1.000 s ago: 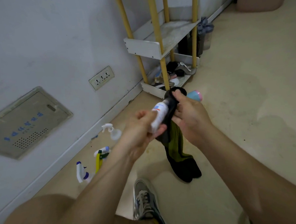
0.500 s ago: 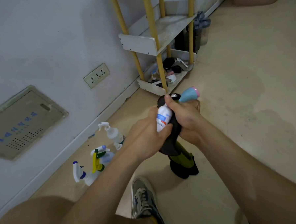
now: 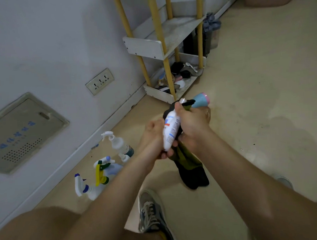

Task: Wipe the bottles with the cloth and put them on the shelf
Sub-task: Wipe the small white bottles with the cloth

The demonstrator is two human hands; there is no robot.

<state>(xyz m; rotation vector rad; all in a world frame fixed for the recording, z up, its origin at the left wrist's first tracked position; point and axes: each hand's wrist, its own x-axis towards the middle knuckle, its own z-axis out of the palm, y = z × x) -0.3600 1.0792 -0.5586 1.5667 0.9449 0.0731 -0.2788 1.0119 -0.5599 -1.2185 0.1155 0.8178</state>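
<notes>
Fingers of left hand (image 3: 154, 136) curl round bottom end of white bottle (image 3: 171, 132); right hand (image 3: 192, 123) fingers clamp dark cloth (image 3: 190, 167) round bottle's upper part, thumb on top, cloth tail hanging below both hands. Just past right knuckles sits blue-pink item (image 3: 200, 100), can't tell if held. Left of left hand several spray bottles (image 3: 118, 145) sit on floor near wall; shelf (image 3: 155, 44) with yellow posts stands well beyond fingertips against wall, bottom tier cluttered, and shoe (image 3: 151, 210) shows below wrists.

Before me a pale grey wall (image 3: 39, 43) carries a beige triple socket (image 3: 99, 81) and a vented metal panel (image 3: 24, 130) above the cream floor (image 3: 263, 96).
</notes>
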